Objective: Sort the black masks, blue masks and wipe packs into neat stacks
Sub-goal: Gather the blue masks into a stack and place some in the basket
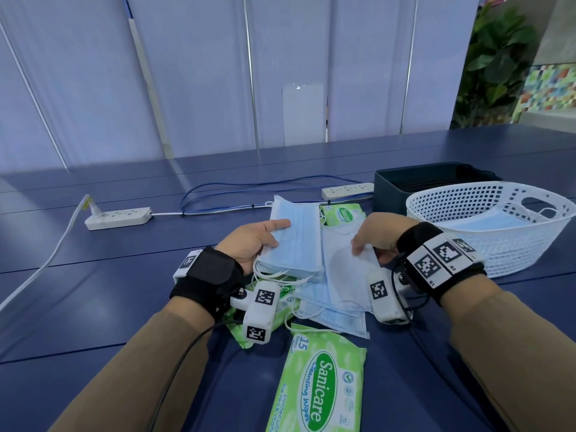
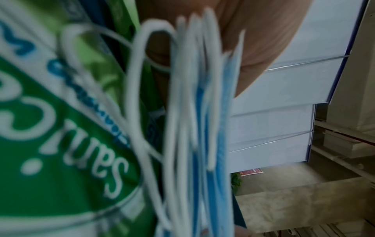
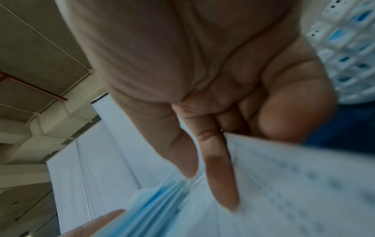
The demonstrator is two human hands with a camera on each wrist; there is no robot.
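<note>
Head view: a stack of blue masks (image 1: 294, 235) is gripped by the left hand (image 1: 249, 241) just left of the white basket (image 1: 498, 244); a loose mask (image 1: 346, 263) beside it is pinched by the right hand (image 1: 377, 235). Wipe packs (image 1: 318, 378) are left scattered; sorting is judged barely begun.

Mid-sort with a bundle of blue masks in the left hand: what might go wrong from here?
1. The ear loops dangling from the bundle of blue masks that the left hand grips lie over a wipe pack; lifting may snag and drag it.
2. The right hand pinches one loose mask atop overlapping masks; neighbours may slide along.
3. No black masks are visible, so that stack may get missed.
</note>
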